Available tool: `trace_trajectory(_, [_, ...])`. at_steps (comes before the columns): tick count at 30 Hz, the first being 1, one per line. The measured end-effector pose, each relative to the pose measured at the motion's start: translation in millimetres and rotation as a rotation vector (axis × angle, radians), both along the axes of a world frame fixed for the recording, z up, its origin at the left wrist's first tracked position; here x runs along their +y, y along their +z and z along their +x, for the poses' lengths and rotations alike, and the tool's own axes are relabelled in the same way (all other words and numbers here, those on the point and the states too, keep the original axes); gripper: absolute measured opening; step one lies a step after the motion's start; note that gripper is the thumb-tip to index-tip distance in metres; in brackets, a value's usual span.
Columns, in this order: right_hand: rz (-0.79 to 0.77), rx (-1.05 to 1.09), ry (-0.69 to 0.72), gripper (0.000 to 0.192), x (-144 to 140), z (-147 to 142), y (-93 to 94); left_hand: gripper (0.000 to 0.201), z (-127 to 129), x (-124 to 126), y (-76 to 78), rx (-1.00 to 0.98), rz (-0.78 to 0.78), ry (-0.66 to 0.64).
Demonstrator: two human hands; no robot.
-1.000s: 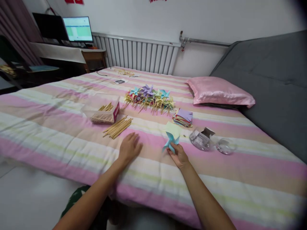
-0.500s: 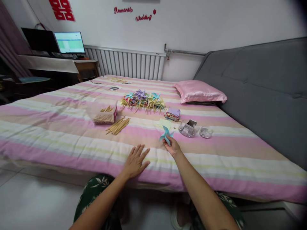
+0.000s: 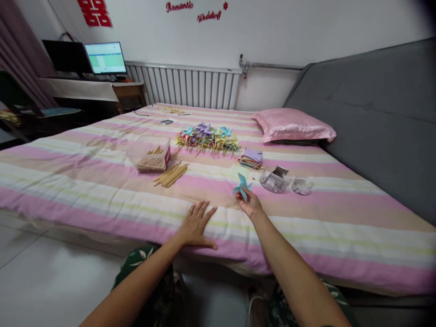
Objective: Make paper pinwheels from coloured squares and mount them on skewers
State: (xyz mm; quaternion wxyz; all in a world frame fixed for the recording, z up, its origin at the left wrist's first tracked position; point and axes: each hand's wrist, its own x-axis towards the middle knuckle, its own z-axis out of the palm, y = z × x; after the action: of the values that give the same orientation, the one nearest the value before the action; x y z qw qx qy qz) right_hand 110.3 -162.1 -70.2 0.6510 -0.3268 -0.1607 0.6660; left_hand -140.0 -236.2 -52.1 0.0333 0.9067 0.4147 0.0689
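Between the fingers of my right hand [image 3: 250, 203] is a light blue paper pinwheel [image 3: 242, 185], held just above the striped bedspread. My left hand [image 3: 197, 225] lies flat near the bed's front edge, fingers spread, holding nothing. Beyond the left hand lies a bundle of thin wooden sticks [image 3: 171, 175]. A pale yellow paper sheet [image 3: 235, 171] rests just behind the blue pinwheel. To its right sit a clear round container [image 3: 273, 180] and a smaller clear round piece [image 3: 301, 185]. A stack of coloured paper squares [image 3: 251, 158] is farther back.
A heap of finished pinwheels on sticks [image 3: 207, 138] lies mid-bed. Left of it stands a clear plastic box [image 3: 153, 160] with more sticks. A pink pillow [image 3: 294, 125] rests by the grey headboard [image 3: 371, 118]. Monitors [image 3: 106, 59] stand on a desk at the back left.
The view has shifted slightly, moving the scene a little to the right. My left thumb is spread wider. My right hand still holds the blue pinwheel, now turned somewhat.
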Motion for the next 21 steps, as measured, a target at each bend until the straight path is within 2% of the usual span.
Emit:
trace_trajectory(4, [-0.028, 0.02, -0.018, 0.014, -1, 0, 1.0, 0.126, 0, -1, 1.7, 0.039, -0.035, -0.04])
trace_trajectory(7, [-0.041, 0.03, -0.032, 0.014, -1, -1, 1.1, 0.134, 3, -3, 8.5, 0.078, -0.09, -0.034])
trace_trajectory(10, [-0.043, 0.028, -0.035, 0.015, -1, -2, 0.7, 0.133, 6, 2, 24.4, 0.071, -0.197, 0.0])
trace_trajectory(12, [-0.042, 0.023, -0.035, 0.016, -2, -2, 0.2, 0.121, 5, 14, 38.9, -0.035, -0.323, 0.021])
trace_trajectory(14, [-0.04, 0.018, -0.036, 0.016, -1, -2, -0.6, 0.08, 1, 34, 53.5, -0.323, -0.374, 0.156])
trace_trajectory(16, [-0.036, 0.014, -0.037, 0.017, -1, -2, -1.8, 0.043, -8, 58, 65.7, -0.417, -0.296, 0.311])
trace_trajectory(19, [-0.029, 0.015, -0.035, 0.017, 1, -1, -3.8, 0.031, -28, 94, 77.2, -0.493, -0.104, 0.583])
trace_trajectory(21, [-0.028, 0.025, -0.033, 0.017, 3, 0, -5.0, 0.03, -43, 112, 80.3, -0.517, 0.024, 0.744])
